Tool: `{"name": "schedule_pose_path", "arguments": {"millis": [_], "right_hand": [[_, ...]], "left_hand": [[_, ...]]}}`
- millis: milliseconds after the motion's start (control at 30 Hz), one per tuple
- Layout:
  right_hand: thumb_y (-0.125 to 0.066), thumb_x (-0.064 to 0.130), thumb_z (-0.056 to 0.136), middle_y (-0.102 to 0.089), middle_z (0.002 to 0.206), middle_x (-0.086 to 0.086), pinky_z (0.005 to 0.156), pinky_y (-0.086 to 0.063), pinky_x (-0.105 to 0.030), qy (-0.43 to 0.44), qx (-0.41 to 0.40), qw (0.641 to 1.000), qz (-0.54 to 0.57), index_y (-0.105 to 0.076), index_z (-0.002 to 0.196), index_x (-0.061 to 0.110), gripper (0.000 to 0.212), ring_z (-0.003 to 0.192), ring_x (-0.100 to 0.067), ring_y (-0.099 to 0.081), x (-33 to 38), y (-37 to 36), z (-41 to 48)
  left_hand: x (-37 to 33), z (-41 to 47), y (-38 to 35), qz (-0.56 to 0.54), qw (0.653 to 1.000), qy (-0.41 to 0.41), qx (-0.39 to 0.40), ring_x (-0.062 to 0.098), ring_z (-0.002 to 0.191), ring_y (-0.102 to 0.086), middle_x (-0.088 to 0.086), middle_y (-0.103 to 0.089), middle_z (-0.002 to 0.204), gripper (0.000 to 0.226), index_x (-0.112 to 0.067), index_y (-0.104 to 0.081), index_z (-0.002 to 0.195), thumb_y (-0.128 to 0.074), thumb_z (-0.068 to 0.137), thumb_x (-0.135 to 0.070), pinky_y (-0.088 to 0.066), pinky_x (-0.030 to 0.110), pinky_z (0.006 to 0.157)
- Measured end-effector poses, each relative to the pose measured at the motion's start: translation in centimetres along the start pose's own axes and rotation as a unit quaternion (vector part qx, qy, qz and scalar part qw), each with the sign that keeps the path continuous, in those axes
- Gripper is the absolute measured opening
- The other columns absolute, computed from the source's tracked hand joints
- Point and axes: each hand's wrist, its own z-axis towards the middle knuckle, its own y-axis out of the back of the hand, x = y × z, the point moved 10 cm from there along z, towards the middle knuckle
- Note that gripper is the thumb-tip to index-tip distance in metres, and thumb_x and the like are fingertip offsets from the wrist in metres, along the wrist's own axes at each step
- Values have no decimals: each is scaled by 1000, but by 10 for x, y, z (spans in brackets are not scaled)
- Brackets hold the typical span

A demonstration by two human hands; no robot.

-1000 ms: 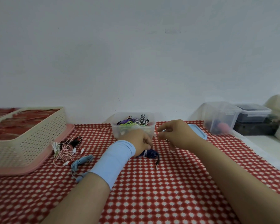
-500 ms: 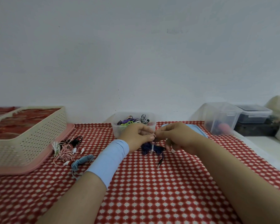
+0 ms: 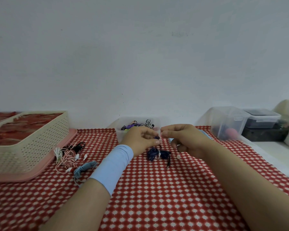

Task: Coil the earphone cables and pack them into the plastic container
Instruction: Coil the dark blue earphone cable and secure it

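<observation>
Navy earphone cable point(image 3: 158, 155) bundle just below fingertips; left hand point(image 3: 140, 140) pinches its upper strand; right hand point(image 3: 185, 140) fingertips pressed together, on what unclear; plastic container point(image 3: 122, 135) just beyond knuckles; cable likely light, limp, springy; grip at tied middle.

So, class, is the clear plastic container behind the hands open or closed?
Open. The plastic container has no lid on; coiled cables show over its rim, and a blue lid lies beside it.

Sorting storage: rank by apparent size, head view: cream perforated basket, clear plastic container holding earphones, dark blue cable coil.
Cream perforated basket
Clear plastic container holding earphones
Dark blue cable coil
Coil nearer, yet smallest.
</observation>
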Motion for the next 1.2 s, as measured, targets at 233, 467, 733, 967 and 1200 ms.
{"name": "schedule_pose_path", "arguments": {"millis": [233, 467, 733, 967, 1200], "right_hand": [[-74, 19, 91, -73, 76, 16, 47, -30, -20, 12, 10, 999, -46, -79, 102, 13, 14, 54, -5, -49, 1, -4, -1], [-74, 21, 92, -77, 91, -1, 47, -33, -22, 16, 11, 1000, -20, -82, 97, 17, 10, 60, -12, -53, 1, 0, 0], [-74, 19, 91, -77, 94, -1, 52, -33, -25, 15, 23, 1000, -15, -82, 97, 18, 10, 64, -12, -54, 2, -2, -2], [-71, 19, 92, -78, 100, -3, 55, -30, -26, 29, 29, 999, 9, -82, 97, 18, 12, 61, -10, -55, 6, -4, -2], [-69, 14, 92, -73, 95, -7, 44, -38, -18, 8, 69, 995, 73, -81, 101, 13, 15, 59, -11, -51, 4, -14, -4]], "left_hand": [[2, 0, -6, -12, 1000, 17, 20, 9, 61, -66, -7, -77, 82, 17, -27, -74, 97, -79, 81, -26, -57, 25, 76], [1, -3, -10, -128, 990, 49, 38, 8, 62, -62, -2, -76, 80, 17, -14, -75, 106, -68, 91, -17, -46, 18, 48], [9, -3, -11, -222, 971, 79, 33, 10, 62, -61, 2, -76, 90, 20, -22, -72, 104, -64, 93, -8, -46, 20, 48], [9, -5, -13, -284, 952, 111, 39, 9, 61, -63, 1, -76, 86, 17, -14, -73, 107, -65, 93, -16, -44, 17, 46], [7, -6, -19, -318, 938, 117, 72, 3, 55, -56, 0, -73, 79, 20, -7, -68, 113, -57, 97, -11, -44, 14, 45]]}}
